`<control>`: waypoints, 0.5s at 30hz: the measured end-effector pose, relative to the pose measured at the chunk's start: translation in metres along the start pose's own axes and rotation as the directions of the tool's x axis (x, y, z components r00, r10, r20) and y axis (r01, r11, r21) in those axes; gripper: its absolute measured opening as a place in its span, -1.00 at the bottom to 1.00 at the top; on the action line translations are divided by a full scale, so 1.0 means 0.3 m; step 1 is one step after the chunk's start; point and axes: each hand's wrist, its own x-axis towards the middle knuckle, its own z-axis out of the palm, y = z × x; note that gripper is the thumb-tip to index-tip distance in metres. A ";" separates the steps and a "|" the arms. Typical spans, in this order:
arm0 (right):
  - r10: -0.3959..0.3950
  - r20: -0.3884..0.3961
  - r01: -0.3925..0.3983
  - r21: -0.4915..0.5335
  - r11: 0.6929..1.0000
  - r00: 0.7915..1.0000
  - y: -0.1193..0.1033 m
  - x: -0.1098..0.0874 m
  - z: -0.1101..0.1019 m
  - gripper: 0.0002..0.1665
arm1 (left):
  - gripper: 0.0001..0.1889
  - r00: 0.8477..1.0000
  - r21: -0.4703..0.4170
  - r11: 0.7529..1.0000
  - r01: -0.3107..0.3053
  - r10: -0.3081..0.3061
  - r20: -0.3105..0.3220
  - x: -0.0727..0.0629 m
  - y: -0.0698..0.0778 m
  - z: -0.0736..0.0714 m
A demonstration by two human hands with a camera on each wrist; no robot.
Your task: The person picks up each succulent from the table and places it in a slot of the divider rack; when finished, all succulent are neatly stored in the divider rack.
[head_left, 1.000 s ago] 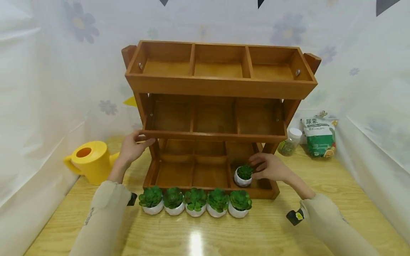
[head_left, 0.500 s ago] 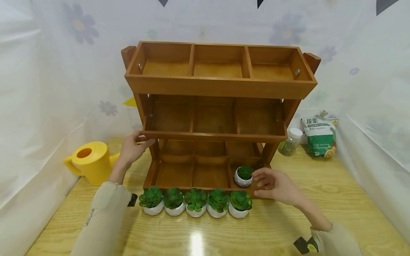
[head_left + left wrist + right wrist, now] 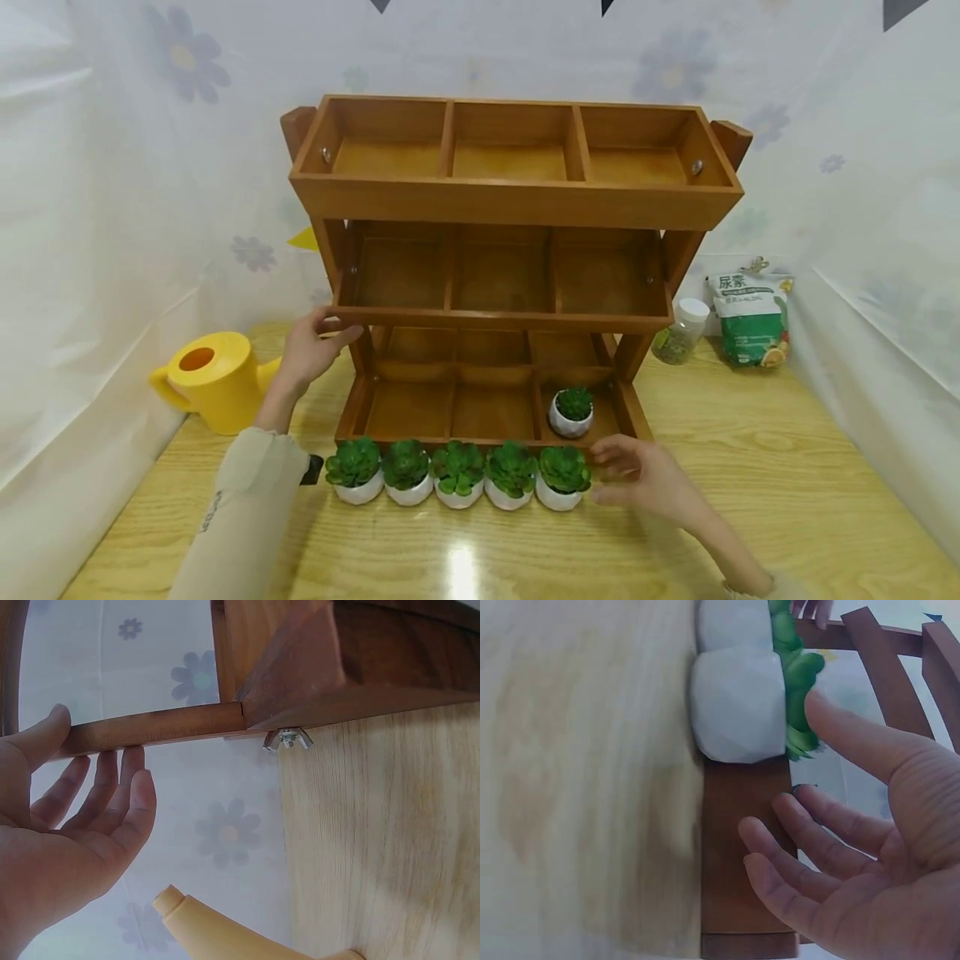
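A three-tier wooden shelf (image 3: 517, 204) with divided compartments stands on the table. My left hand (image 3: 313, 343) holds its left side; in the left wrist view, thumb and fingers (image 3: 133, 761) lie on opposite sides of a wooden bar (image 3: 161, 726). One potted succulent (image 3: 572, 413) sits in the bottom tier's right compartment. Several more succulents in white pots (image 3: 457, 475) stand in a row before the shelf. My right hand (image 3: 647, 483), fingers loosely bent and holding nothing, is beside the rightmost potted succulent (image 3: 561, 479). Its white pot (image 3: 739, 705) shows near the thumb in the right wrist view.
A yellow watering can (image 3: 217, 383) stands left of the shelf. Behind the shelf's right side are a white-lidded jar (image 3: 678, 333) and a green-and-white bag (image 3: 750, 321) with a clip. White floral sheeting (image 3: 480, 50) encloses the wood-grain table (image 3: 750, 467).
My right hand has left the succulent in the bottom right compartment and moved down toward the front row's right end. The left hand stays at the shelf's side.
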 end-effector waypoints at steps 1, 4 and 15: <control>-0.001 0.003 0.001 0.005 1.000 1.000 0.002 0.001 0.008 -0.38 | -0.43 1.000 -0.001 1.000 0.001 -0.001 0.000 -0.001 0.000 -0.001; 0.003 0.013 -0.004 0.028 1.000 1.000 0.000 0.004 0.027 -0.33 | -0.42 1.000 -0.005 1.000 0.001 -0.001 0.001 -0.002 0.000 -0.002; 0.030 -0.009 -0.030 -0.077 0.997 1.000 -0.019 0.010 0.087 -0.13 | -0.43 1.000 0.009 1.000 -0.009 0.010 -0.005 0.003 -0.003 -0.002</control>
